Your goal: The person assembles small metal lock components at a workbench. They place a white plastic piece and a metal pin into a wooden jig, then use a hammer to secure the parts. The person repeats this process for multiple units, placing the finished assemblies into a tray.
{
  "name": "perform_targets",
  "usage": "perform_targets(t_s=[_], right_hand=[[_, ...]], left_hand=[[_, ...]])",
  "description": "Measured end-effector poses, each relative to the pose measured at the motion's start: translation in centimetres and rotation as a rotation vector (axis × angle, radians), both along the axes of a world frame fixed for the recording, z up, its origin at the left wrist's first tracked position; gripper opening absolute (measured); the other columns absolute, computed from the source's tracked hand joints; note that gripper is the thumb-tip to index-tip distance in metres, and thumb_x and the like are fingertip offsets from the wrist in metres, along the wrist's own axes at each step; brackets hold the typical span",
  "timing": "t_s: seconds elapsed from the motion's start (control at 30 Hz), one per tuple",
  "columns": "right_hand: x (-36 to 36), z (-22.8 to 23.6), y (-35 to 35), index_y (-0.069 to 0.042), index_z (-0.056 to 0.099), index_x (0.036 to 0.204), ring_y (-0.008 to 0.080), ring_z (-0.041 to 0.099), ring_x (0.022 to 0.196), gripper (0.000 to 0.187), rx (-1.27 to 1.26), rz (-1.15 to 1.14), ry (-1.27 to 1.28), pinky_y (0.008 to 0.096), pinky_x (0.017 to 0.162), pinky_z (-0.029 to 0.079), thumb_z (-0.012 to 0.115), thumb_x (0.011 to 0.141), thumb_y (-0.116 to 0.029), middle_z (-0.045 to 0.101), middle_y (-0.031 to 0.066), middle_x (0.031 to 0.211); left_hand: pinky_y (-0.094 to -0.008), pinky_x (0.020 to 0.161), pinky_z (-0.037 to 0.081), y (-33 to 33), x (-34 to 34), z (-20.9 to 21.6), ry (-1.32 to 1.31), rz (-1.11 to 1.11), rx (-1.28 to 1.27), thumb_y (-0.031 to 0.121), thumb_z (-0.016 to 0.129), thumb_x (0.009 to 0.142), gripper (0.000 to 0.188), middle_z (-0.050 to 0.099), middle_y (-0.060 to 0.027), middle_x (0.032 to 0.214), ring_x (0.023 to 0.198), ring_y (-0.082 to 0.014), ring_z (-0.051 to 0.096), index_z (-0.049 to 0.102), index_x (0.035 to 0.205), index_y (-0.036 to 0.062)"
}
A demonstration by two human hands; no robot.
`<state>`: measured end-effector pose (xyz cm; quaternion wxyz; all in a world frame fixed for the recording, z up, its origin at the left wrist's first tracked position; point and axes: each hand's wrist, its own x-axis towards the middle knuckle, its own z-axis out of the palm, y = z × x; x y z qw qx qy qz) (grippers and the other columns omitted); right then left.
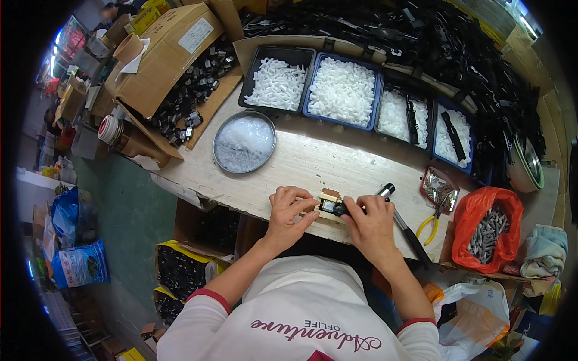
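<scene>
Black part (333,207) over pale workbench (295,174), green-floored room (123,207)

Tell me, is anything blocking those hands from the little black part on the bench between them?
Nothing visible is. The left hand is close to the little black part on its left, the right hand on its right. The hammer-like tool lies beyond the right hand, not in between.

We see the desk (295,165) in bright, even, whitish light, with soft shadow below the trays (343,124) and dimness underneath. A light strip (53,65) glares at upper left. Fisheye curves the edges into a black border; the far-left background looks soft.
</scene>
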<state>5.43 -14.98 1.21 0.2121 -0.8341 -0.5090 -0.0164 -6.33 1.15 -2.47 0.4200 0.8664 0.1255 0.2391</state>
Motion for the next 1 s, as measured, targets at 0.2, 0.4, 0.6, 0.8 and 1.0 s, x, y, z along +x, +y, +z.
perform_targets(t_s=[0.2, 0.4, 0.6, 0.8, 1.0], right_hand=[[-0.8, -0.9, 1.5, -0.010, 0.060, 0.104, 0.0222, 0.045, 0.086, 0.032, 0.079, 0.013, 0.005, 0.0380, 0.075, 0.029, 0.066, 0.073, -0.015, 0.052, 0.0049, 0.091], [-0.9, -2.1, 1.9, -0.010, 0.061, 0.102, 0.0225, 0.044, 0.086, 0.032, 0.080, 0.017, 0.011, 0.0383, 0.076, 0.029, 0.067, 0.070, -0.014, 0.051, 0.0045, 0.090], [-0.5, -0.9, 1.3, -0.009, 0.057, 0.108, 0.0244, 0.045, 0.088, 0.038, 0.097, 0.021, 0.090, 0.0409, 0.076, 0.030, 0.066, 0.072, -0.015, 0.051, 0.0075, 0.096], [3.3, -1.3, -4.6, -0.007, 0.053, 0.112, 0.0258, 0.045, 0.090, 0.040, 0.118, -0.369, -0.121, 0.0410, 0.077, 0.031, 0.064, 0.074, -0.013, 0.051, 0.0091, 0.096], [3.8, -4.1, -6.5, -0.004, 0.054, 0.106, 0.0287, 0.048, 0.088, 0.030, -0.118, -0.306, 0.003, 0.0387, 0.074, 0.036, 0.058, 0.076, -0.005, 0.051, 0.0106, 0.090]], left_hand=[[-0.0335, 0.083, 0.028, 0.3, -0.3, -0.1, 0.017, 0.013, 0.009, 0.011, 0.070, 0.067, 0.024, 0.056, -0.0012, 0.094, 0.096, -0.0192, 0.044, 0.065, 0.090, 0.0082], [-0.0339, 0.082, 0.028, 0.3, 0.0, -0.5, 0.014, 0.009, 0.015, 0.011, 0.071, 0.067, 0.025, 0.056, -0.0014, 0.094, 0.096, -0.0200, 0.044, 0.065, 0.091, 0.0087], [-0.0343, 0.082, 0.029, 0.0, 0.6, 0.2, 0.009, -0.048, 0.077, 0.011, 0.071, 0.067, 0.028, 0.056, -0.0030, 0.098, 0.096, -0.0211, 0.044, 0.065, 0.094, 0.0093], [-0.0394, 0.085, 0.027, -0.6, 2.4, 1.6, 0.059, -0.292, 0.329, 0.002, 0.065, 0.067, 0.040, 0.050, -0.0073, 0.108, 0.100, -0.0249, 0.042, 0.063, 0.103, 0.0188], [-0.0421, 0.084, 0.026, -0.4, 3.6, 1.9, 0.248, -0.547, 0.637, -0.001, 0.061, 0.067, 0.054, 0.048, -0.0110, 0.110, 0.100, -0.0253, 0.042, 0.058, 0.113, 0.0263]])
